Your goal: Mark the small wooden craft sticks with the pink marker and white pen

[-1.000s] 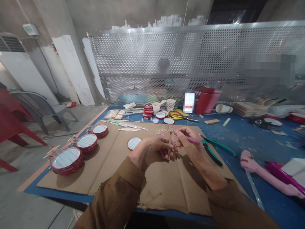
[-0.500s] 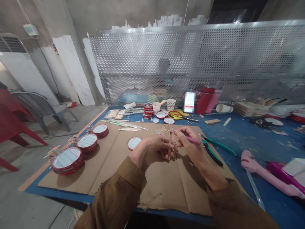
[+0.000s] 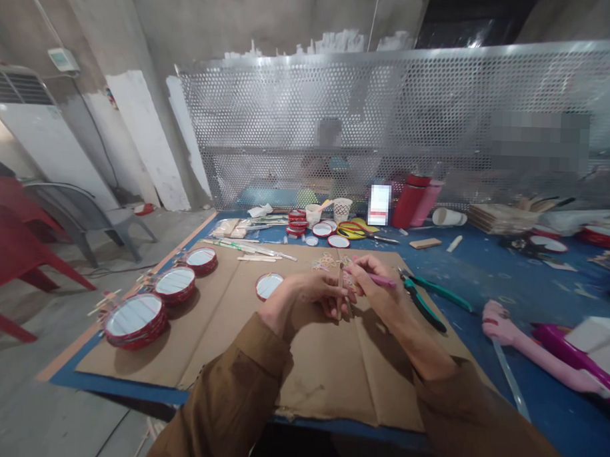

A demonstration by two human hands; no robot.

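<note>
My left hand [image 3: 319,291] is closed around a thin wooden stick [image 3: 339,298] that stands roughly upright above the cardboard sheet [image 3: 300,375]. A pink pen-like tool [image 3: 383,280] is held in my right hand [image 3: 377,284], its tip near the top of the stick. Small colourful rubber bands [image 3: 325,261] lie just behind both hands. Left of my left hand rests a round red-rimmed lid [image 3: 269,286] with a pale face. Whether a band is looped on the stick is too small to tell.
Three red drum-like tins [image 3: 136,320] line the cardboard's left side. Green-handled pliers [image 3: 425,305] lie right of my hands, with a pink glue gun [image 3: 525,349] farther right. Cups [image 3: 341,210], a red bottle [image 3: 410,202] and a phone [image 3: 379,204] stand at the back.
My right hand and the pink tool have shifted slightly left, toward the stick. My left hand keeps its grip in nearly the same place.
</note>
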